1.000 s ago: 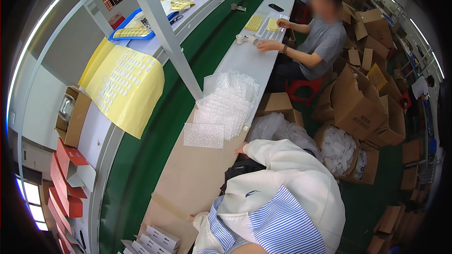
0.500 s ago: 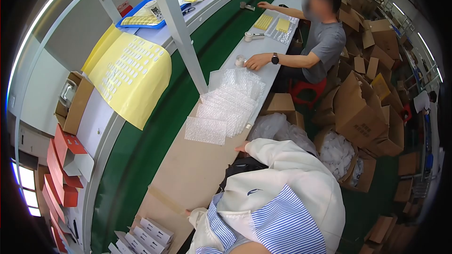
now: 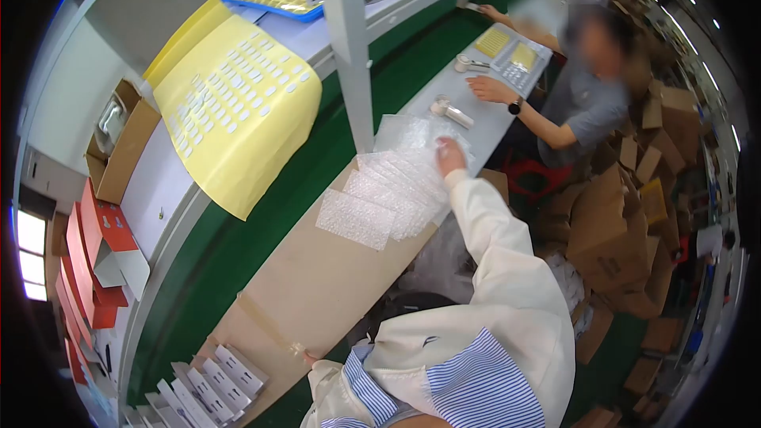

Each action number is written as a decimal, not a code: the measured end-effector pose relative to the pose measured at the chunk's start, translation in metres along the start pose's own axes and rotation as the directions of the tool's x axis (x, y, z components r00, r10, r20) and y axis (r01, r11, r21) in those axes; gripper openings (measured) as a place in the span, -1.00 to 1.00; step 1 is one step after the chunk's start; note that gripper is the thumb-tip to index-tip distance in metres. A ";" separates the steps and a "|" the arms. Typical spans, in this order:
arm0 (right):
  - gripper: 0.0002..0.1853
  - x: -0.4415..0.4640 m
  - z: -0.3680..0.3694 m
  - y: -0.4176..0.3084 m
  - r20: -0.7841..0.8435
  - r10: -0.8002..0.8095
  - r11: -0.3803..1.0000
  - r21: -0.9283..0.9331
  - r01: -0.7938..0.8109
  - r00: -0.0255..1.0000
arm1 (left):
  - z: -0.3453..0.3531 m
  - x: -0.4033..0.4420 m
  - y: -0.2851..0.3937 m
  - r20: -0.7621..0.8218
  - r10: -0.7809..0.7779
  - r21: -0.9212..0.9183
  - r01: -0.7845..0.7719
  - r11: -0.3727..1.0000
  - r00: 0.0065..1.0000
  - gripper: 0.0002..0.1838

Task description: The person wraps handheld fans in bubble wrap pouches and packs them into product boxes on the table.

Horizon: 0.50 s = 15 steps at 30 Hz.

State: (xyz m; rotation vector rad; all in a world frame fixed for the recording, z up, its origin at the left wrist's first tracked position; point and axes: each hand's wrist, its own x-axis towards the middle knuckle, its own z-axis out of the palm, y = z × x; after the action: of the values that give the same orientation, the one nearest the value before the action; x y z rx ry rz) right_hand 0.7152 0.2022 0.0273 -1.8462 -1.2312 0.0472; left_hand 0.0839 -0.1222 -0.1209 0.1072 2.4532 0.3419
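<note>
My right hand point(image 3: 451, 156) reaches out over a fanned pile of clear bubble-wrap bags point(image 3: 388, 194). Its fingers are blurred, so their pose and any contact with the bags are unclear. Just beyond it on the bench lies a white handheld device point(image 3: 453, 112) with a round head. At the near edge of the tan work surface point(image 3: 305, 285) is my left hand point(image 3: 307, 357), mostly covered by the cream sleeve. A row of small white boxes point(image 3: 218, 384) stands to its left.
A co-worker point(image 3: 583, 103) sits farther along the bench, near a tray point(image 3: 519, 59) and another white device point(image 3: 469, 64). A metal post point(image 3: 346, 55) rises behind the bags. Across the green gap, a yellow sticker sheet point(image 3: 246, 103) overhangs a shelf. Cardboard boxes point(image 3: 614, 230) crowd the right.
My right hand has moved from the bench edge forward over the bubble-wrap bags. The co-worker's near hand has drawn back from the white device, which now lies by the bags. The view has shifted.
</note>
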 end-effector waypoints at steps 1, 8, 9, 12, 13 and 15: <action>-0.77 0.027 0.003 0.020 0.008 0.124 0.990 -0.074 -0.123 0.992 | 0.005 -0.003 -0.004 -0.028 -0.049 -0.053 0.047 0.997 0.998 -0.33; -0.64 0.121 0.047 0.138 0.039 0.261 0.598 -0.791 -0.130 0.964 | 0.034 -0.039 -0.010 -0.495 0.200 -0.236 -0.353 0.905 0.845 -0.37; -0.62 0.124 0.057 0.153 0.055 0.187 0.571 -0.818 -0.063 0.981 | 0.026 -0.043 -0.012 -0.570 0.378 -0.018 -0.471 0.882 0.729 -0.38; -0.63 0.121 0.051 0.130 0.248 0.386 0.479 -0.877 0.036 0.888 | 0.008 -0.113 0.074 -0.465 0.752 0.246 -0.747 0.617 0.468 -0.50; -0.62 0.127 0.051 0.138 0.289 0.408 0.520 -0.853 0.040 0.866 | 0.015 -0.136 0.111 -0.353 0.830 0.263 -0.806 0.531 0.432 -0.57; -0.60 0.133 0.045 0.140 0.331 0.436 0.544 -0.838 0.048 0.837 | 0.043 -0.177 0.170 -0.062 0.922 0.254 -0.888 0.384 0.381 -0.64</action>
State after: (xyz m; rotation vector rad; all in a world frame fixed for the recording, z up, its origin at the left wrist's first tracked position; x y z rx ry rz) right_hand 0.8627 0.3160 -0.0403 -2.9755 -1.5343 0.1066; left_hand 0.2479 0.0223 -0.0013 1.6607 2.3421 0.6082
